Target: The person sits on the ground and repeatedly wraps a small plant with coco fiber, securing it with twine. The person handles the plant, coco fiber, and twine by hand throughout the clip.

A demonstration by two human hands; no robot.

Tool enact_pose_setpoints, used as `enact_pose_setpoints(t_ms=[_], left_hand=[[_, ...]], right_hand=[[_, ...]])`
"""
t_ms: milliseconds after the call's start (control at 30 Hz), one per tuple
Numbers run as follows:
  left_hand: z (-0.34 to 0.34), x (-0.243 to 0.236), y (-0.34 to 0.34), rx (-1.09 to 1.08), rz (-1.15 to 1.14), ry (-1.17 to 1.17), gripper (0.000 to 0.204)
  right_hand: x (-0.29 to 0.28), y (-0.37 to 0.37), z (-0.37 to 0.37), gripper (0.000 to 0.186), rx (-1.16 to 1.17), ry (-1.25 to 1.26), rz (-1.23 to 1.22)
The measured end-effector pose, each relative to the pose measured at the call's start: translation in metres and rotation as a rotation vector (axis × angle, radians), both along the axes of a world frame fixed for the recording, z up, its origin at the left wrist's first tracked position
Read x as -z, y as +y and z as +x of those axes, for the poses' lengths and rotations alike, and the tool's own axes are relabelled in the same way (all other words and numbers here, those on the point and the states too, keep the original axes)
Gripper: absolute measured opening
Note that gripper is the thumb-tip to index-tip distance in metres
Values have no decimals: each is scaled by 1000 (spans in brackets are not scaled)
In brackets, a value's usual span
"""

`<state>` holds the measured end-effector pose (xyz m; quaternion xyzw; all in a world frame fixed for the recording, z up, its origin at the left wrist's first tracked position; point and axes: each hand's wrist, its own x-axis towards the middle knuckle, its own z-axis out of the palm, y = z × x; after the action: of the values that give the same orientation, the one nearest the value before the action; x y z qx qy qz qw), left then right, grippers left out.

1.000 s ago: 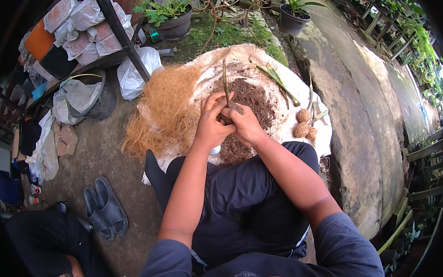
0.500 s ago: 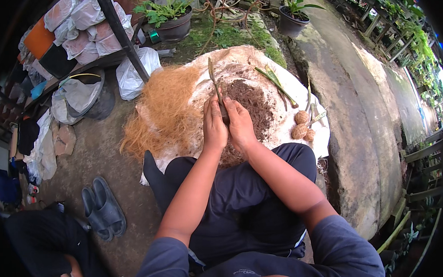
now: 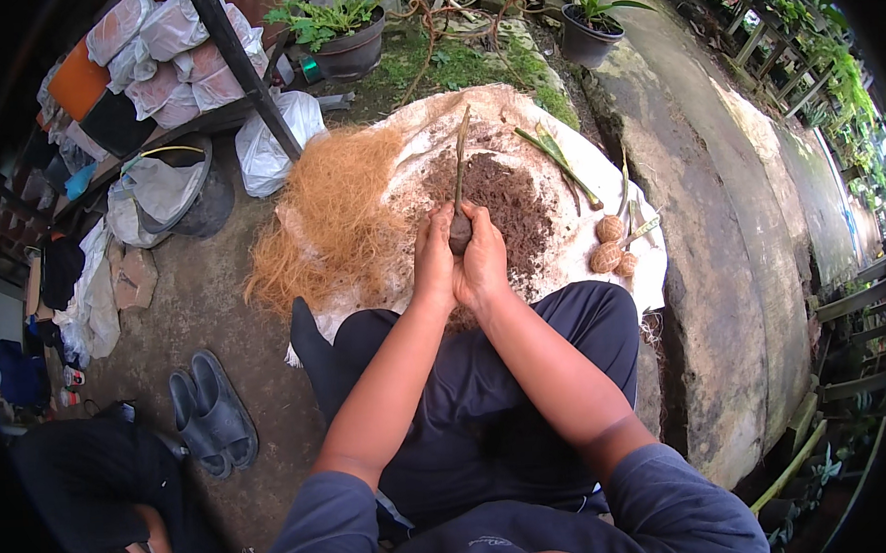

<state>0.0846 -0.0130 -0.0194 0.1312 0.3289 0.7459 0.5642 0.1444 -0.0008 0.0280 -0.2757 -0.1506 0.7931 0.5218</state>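
Note:
Between my two cupped palms sits a dark ball of soil (image 3: 460, 234) with a long, narrow plant cutting (image 3: 463, 155) standing up out of it. My left hand (image 3: 434, 252) wraps its left side, and my right hand (image 3: 484, 254) presses against the right. The wrists nearly meet below the ball. Behind my hands a heap of loose dark soil (image 3: 515, 208) lies on a pale woven sack (image 3: 410, 128). A pile of orange-brown coconut fibre (image 3: 330, 222) spreads to the left of it. Green leaf cuttings (image 3: 562, 165) and several brown wrapped balls (image 3: 609, 230) rest on the right.
A pair of grey slippers (image 3: 215, 414) lies on the floor at left. Another person (image 3: 104, 495) sits at the lower left. A black bucket (image 3: 203, 194), a white plastic bag (image 3: 278, 145) and a shelf of wrapped bundles stand at upper left. Potted plants (image 3: 351, 46) line the back.
Both hands have turned so the soil ball shows more between the palms. The cutting's tip has swung to the right and now leans slightly right.

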Motion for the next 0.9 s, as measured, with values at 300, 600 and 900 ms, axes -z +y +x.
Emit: enact_pose_setpoints(t_ms=[300, 600, 900], left_hand=[[8, -11, 0, -84, -143, 212, 29], [4, -4, 4, -118, -86, 197, 23], [-18, -20, -3, -73, -124, 113, 34]], right_hand=[[26, 10, 1, 21, 7, 33, -79], [32, 13, -2, 24, -22, 7, -28], [21, 0, -2, 54, -74, -607, 398]])
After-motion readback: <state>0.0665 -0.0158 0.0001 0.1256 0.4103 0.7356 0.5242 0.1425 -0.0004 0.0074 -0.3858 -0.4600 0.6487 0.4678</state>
